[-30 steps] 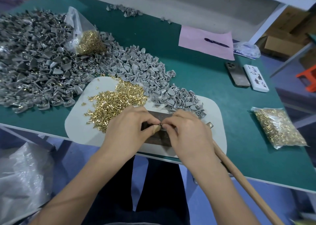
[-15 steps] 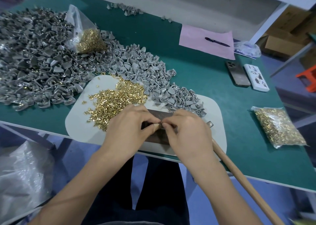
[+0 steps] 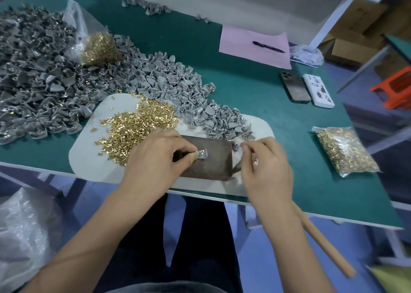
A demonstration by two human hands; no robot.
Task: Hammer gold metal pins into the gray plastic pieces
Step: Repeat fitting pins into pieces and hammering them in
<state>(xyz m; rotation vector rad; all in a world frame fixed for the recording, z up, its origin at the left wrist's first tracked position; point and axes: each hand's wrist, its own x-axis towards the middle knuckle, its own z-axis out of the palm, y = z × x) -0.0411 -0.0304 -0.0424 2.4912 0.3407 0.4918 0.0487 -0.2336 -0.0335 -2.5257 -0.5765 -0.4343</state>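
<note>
My left hand (image 3: 159, 159) pinches a gray plastic piece (image 3: 202, 154) with a gold pin in it, resting on the dark metal block (image 3: 211, 161). My right hand (image 3: 264, 163) is off to the right of the block, blurred, fingers loosely curled, with nothing visibly in it. The hammer lies under that hand: its wooden handle (image 3: 322, 241) runs out past the table edge toward me. A loose heap of gold pins (image 3: 138, 126) lies on the white mat (image 3: 89, 159) left of the block. Gray pieces (image 3: 169, 88) are piled behind the mat.
A large heap of gray pieces (image 3: 29, 74) fills the left of the green table (image 3: 278, 119), with an open bag of pins (image 3: 97, 45) on it. A sealed bag of pins (image 3: 344, 150), two phones (image 3: 295, 88) and a pink paper with a pen (image 3: 253, 45) lie on the right.
My right hand has let go of the gray piece and moved right, off the block. My left hand still holds the piece on the block.
</note>
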